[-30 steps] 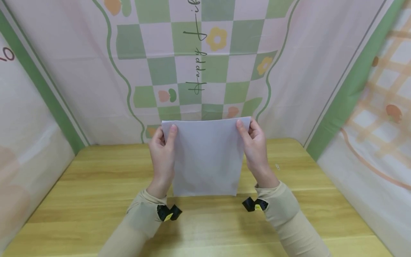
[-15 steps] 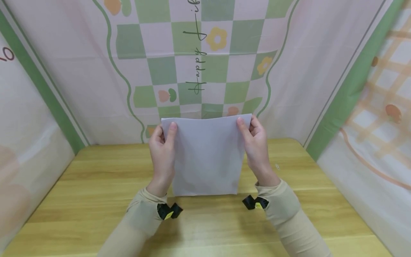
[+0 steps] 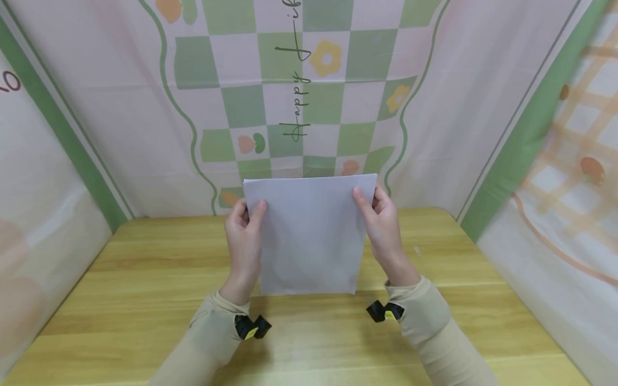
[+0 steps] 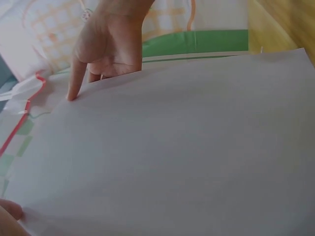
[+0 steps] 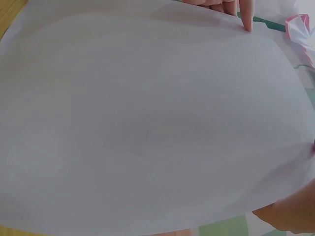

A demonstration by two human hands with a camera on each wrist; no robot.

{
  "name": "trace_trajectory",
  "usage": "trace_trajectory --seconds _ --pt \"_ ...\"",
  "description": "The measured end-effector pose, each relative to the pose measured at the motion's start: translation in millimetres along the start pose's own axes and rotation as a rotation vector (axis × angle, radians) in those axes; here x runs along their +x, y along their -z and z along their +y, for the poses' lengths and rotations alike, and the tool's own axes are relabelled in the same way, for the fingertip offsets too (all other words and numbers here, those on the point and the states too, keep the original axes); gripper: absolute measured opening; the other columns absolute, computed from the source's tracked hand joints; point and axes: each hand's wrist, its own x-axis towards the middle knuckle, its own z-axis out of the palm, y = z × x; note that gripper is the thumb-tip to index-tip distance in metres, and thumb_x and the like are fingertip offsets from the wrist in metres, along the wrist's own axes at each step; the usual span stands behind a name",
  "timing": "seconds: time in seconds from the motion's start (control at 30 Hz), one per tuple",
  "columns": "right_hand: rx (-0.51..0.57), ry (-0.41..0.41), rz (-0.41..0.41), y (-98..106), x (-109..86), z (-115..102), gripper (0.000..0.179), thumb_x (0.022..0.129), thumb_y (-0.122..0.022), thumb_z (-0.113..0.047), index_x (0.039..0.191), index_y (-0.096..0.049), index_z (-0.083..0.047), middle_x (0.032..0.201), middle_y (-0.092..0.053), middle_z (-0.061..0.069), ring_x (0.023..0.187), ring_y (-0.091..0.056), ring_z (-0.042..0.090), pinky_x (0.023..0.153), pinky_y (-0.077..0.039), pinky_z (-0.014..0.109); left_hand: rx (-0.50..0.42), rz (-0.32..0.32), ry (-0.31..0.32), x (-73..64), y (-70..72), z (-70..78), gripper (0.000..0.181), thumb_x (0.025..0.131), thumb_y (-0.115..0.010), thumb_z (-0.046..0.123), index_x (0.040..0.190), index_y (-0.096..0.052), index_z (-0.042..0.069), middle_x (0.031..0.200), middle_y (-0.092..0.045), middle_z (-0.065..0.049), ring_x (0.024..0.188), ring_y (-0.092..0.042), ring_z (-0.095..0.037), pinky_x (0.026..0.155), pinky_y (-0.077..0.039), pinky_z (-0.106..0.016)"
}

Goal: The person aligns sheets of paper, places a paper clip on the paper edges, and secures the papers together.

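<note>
In the head view a stack of plain white paper (image 3: 311,236) stands on edge, its lower edge at the wooden table (image 3: 309,343). My left hand (image 3: 245,244) grips its left side near the top, thumb on the near face and fingers behind. On the opposite side my right hand (image 3: 384,230) pinches it the same way, a bit higher. The paper's near face fills most of both wrist views. In the left wrist view the right hand (image 4: 110,44) shows at the far edge, its thumb pressing the sheet. Fingers behind the paper are mostly hidden.
A small pale scrap (image 3: 417,250) lies on the table to the right of the right hand. Behind the table hangs a curtain (image 3: 328,102) with green checks and flowers; patterned cloth also borders both sides.
The paper's top edge rose slightly, then came back down to the table level. Both hands have slid a little lower along its sides, so more paper shows above the thumbs.
</note>
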Motion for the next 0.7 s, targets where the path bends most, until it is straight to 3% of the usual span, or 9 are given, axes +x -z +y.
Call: trace_trajectory --seconds 0.7 --pt "-0.055 -0.001 -0.079 3.8 -5.9 12.7 0.040 0.093 -0.060 -0.021 0.127 -0.049 -0.002 0.113 -0.061 0.002 0.101 -0.059 0.012 0.085 -0.047 0.021 0.035 -0.005 0.038 -9.1 2.8 -14.4 0.023 0.093 -0.059 0.009 0.112 -0.058 -0.004 0.109 -0.064 -0.016 0.095 -0.061 -0.013 0.081 -0.049 -0.022"
